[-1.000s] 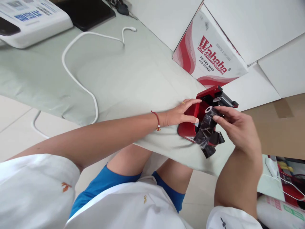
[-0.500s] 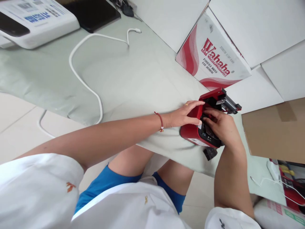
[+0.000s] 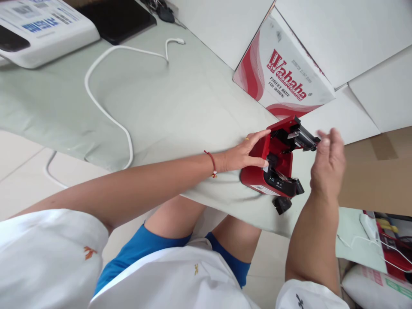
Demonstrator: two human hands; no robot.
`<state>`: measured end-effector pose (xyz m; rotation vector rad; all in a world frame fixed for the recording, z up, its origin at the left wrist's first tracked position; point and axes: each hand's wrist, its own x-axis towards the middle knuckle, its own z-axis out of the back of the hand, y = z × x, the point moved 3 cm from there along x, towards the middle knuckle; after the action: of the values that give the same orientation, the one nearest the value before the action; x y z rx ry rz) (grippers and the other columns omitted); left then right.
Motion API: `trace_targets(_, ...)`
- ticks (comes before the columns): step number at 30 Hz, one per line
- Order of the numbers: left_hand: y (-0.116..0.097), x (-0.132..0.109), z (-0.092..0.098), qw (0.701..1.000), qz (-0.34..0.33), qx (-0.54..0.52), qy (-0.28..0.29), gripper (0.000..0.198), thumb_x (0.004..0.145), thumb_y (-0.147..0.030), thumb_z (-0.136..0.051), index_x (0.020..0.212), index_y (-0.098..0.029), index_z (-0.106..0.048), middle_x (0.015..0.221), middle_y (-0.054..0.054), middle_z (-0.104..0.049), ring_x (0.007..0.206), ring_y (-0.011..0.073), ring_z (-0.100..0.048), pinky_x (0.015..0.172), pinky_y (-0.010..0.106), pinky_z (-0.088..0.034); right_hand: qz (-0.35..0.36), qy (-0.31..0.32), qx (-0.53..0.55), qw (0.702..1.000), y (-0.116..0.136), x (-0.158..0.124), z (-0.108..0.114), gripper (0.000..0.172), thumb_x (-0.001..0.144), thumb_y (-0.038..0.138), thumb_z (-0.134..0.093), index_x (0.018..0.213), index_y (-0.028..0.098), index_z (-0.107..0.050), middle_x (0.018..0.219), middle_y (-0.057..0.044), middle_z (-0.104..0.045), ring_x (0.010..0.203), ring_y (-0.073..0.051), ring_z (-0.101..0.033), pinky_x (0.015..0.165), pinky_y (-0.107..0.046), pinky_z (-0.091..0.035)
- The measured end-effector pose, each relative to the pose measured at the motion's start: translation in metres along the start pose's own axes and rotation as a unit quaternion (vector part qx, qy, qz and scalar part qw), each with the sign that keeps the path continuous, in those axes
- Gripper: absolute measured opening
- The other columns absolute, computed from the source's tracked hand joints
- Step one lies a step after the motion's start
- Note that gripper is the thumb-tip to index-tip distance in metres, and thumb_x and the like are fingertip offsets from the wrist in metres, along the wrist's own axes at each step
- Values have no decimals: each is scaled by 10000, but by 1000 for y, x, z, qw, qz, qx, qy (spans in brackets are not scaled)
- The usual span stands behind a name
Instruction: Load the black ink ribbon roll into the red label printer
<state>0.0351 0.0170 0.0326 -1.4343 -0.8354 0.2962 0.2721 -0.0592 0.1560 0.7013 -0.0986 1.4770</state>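
A red label printer (image 3: pixel 257 179) stands on the covered table with its lid (image 3: pixel 283 123) raised, showing a black inner mechanism and a roller. My left hand (image 3: pixel 247 154) grips its left side, the thumb on the body's rim and the fingers up by the lid hinge. To the right, my right hand (image 3: pixel 328 165) is raised beside the lid's roller end, its fingers extended and slightly blurred, with nothing seen in them. Whether it touches the lid is unclear. A small black block (image 3: pixel 282 205) lies against the printer's near side.
A Wahaha water carton (image 3: pixel 283 73) and plain white boxes (image 3: pixel 347 34) line the back. A brown carton (image 3: pixel 380 176) is at right. On the left are a white cable (image 3: pixel 106 111), a white device (image 3: pixel 58 34), a black tablet-like slab (image 3: pixel 119 21) and keys (image 3: pixel 165 13).
My right hand has come out of the printer's interior and moved up and right, to beside the raised lid. The left hand stays on the printer.
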Motion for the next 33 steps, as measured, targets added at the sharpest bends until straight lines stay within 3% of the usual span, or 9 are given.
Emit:
trace_targets(3,2,1,0,1000,-16,15,1,1037,850,-565,-807,1720,-366,-279,1855,92,-250,1751,358,-220,1462,578,-117,-35,-77,37,996,15,-9,-6,546,1120,603,-512,1426,224,-760,1385,-109,-785,1358,-309,-706,1234,-558,-507)
trace_targets(6,1,2,1,998,-43,42,-8,1059,867,-610,-779,1743,-296,-275,1877,116,-216,1776,344,-165,1475,537,-95,-26,-114,43,992,32,-29,-3,502,1125,571,-527,1245,210,-854,1244,-105,-839,1217,-282,-776,1139,-493,-584)
trace_targets(9,0,2,2,996,-65,56,-27,962,931,-699,-680,1732,-285,-345,1878,108,-254,1787,318,-143,1476,517,-99,-40,-69,74,994,36,-54,-1,464,1126,537,-547,1212,209,-865,1268,-103,-848,1259,-280,-786,1188,-507,-584)
trace_targets(13,-2,4,0,994,-70,75,-30,600,1068,-686,-448,1491,-322,-671,1829,44,-400,1765,295,-228,1469,531,-113,-47,51,104,992,30,-81,-2,420,1131,506,-553,1288,245,-844,1438,-85,-793,1470,-277,-684,1331,-575,-472)
trace_targets(16,-4,3,-2,995,-64,65,-38,647,1097,-704,-351,1284,-265,-787,1797,56,-443,1747,290,-280,1467,486,-157,-55,66,110,990,24,-87,-1,408,1134,497,-558,1313,259,-837,1486,-84,-766,1521,-275,-642,1352,-586,-445)
trace_targets(21,0,1,-5,996,-73,44,-30,713,1092,-767,-335,1258,-235,-780,1817,87,-391,1756,284,-276,1467,452,-169,-52,57,110,991,21,-88,-5,380,1115,489,-601,1302,262,-841,1454,-82,-784,1508,-277,-653,1355,-598,-438)
trace_targets(27,4,1,-4,995,-79,59,9,649,926,-802,-676,1309,-280,-711,1891,104,-234,1794,350,-150,1456,569,-139,-46,41,114,992,17,-99,-12,350,1090,428,-658,1377,286,-800,1531,-74,-741,1567,-262,-591,1380,-578,-392)
trace_targets(30,3,-1,-3,995,-78,52,22,621,932,-753,-706,1341,-286,-691,1897,108,-214,1797,347,-139,1458,566,-125,-46,56,127,989,20,-100,-14,477,1047,441,-725,1504,308,-710,1620,-78,-671,1596,-274,-550,1367,-566,-403)
trace_targets(33,5,-1,-2,995,-82,53,14,602,945,-736,-705,1355,-296,-692,1892,103,-232,1791,352,-159,1454,566,-137,-23,17,91,995,33,-91,-13,558,1008,450,-777,1538,312,-671,1580,-94,-683,1493,-287,-624,1286,-551,-487)
